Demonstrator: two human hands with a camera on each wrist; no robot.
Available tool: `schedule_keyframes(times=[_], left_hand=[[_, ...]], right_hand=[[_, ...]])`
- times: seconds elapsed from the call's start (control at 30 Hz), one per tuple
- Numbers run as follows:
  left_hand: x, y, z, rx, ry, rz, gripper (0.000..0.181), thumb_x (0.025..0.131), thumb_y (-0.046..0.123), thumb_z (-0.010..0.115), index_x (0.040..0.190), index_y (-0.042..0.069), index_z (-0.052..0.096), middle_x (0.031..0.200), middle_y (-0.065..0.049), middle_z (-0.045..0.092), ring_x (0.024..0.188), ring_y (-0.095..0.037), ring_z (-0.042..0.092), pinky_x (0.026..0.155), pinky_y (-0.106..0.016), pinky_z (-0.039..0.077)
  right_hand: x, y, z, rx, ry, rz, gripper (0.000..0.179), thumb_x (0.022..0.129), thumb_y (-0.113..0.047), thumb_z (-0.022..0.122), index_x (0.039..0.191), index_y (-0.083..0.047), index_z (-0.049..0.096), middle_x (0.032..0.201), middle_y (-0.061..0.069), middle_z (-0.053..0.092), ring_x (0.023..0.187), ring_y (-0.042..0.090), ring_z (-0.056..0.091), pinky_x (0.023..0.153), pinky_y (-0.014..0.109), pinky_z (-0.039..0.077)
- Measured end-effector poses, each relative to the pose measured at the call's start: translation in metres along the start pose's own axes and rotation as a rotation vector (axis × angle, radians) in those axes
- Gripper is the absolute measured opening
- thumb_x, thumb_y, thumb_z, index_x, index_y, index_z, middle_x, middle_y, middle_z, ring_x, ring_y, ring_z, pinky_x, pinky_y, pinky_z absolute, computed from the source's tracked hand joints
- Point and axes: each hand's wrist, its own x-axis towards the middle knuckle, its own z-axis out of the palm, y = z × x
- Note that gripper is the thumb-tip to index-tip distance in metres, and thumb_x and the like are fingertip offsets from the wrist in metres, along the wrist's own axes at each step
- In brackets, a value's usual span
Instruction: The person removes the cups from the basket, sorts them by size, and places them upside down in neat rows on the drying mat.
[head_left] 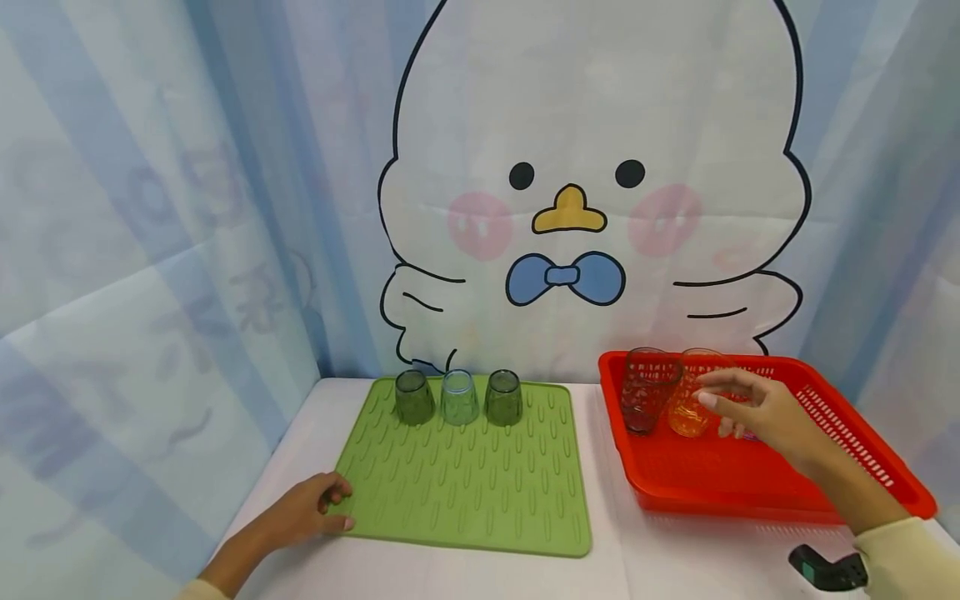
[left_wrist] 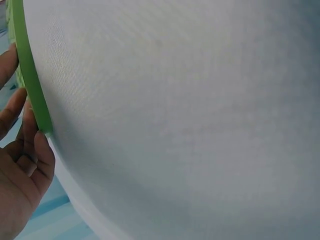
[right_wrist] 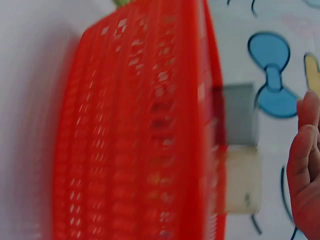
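Observation:
My left hand rests at the near left corner of a green ribbed mat. In the left wrist view its thumb is right at the mat's corner, with the fingers spread along the edge. Along the mat's far side stand a dark green glass, a pale bluish glass and another dark green glass. Over the red basket hovers my right hand, fingers loosely bent and holding nothing. Beneath it, a clear amber glass leans beside a dark tinted glass.
A small purple item in the basket is mostly hidden behind the right hand. A black device lies by the right sleeve. White cloth covers the table; a curtain with a cartoon bird hangs behind.

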Motion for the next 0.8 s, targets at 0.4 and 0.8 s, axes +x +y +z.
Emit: schedule_keyframes(times=[0.4,0.8], left_hand=[[-0.001,0.001,-0.002,-0.008,-0.016,0.015,0.041,0.082,0.025,0.083,0.108,0.002,0.062,0.092,-0.002,0.055,0.078,-0.010,0.047,0.067,-0.024,0.043],[-0.001,0.001,-0.002,-0.005,-0.018,0.004,0.042,0.082,0.025,0.083,0.109,0.002,0.062,0.092,-0.002,0.055,0.079,-0.011,0.047,0.067,-0.024,0.043]], right_hand=[[0.004,0.062,-0.037,-0.051,0.160,0.156,0.043,0.101,-0.037,0.059,0.132,-0.008,0.051,0.091,-0.027,0.062,0.069,0.015,0.069,0.063,0.028,0.057],[0.011,0.088,-0.054,-0.146,0.038,0.330,0.101,0.100,-0.051,0.054,0.151,0.018,0.000,0.142,0.049,0.027,0.082,0.027,0.074,0.080,0.048,0.060]])
